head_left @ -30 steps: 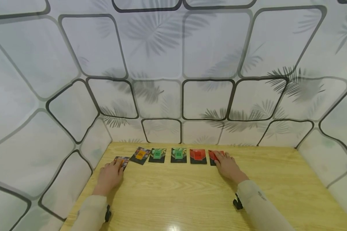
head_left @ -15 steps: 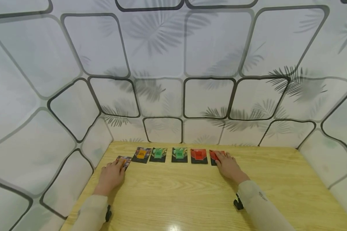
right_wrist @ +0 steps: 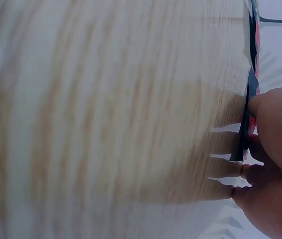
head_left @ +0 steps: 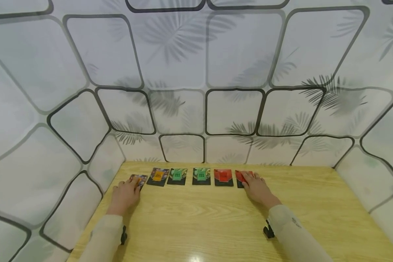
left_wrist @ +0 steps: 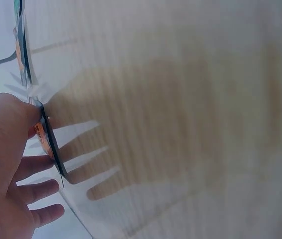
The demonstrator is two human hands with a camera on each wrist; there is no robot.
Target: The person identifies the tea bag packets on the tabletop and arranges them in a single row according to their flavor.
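Observation:
Six or so small flat packets lie in a row near the back of the table. At the left end, my left hand [head_left: 123,195] rests with its fingers over an orange-and-dark packet [head_left: 143,179]; in the left wrist view the thumb is at its near edge and the other fingers [left_wrist: 41,190] are stretched out. My right hand [head_left: 258,190] presses its fingertips on a red-and-black packet [head_left: 239,178] at the right end, covering part of it. Between them lie a second orange packet [head_left: 158,176], two green packets [head_left: 177,176] and another red packet [head_left: 223,177].
The packets lie on a light wooden table [head_left: 196,214]. A patterned white wall covering [head_left: 235,112] rises behind the table and along both sides. Dark wrist-worn devices [head_left: 268,231] show beneath the sleeves.
The left-end packet has shifted slightly up and turned straighter under my left hand. The second orange packet beside it also sits straighter. My right hand stays on the red packet.

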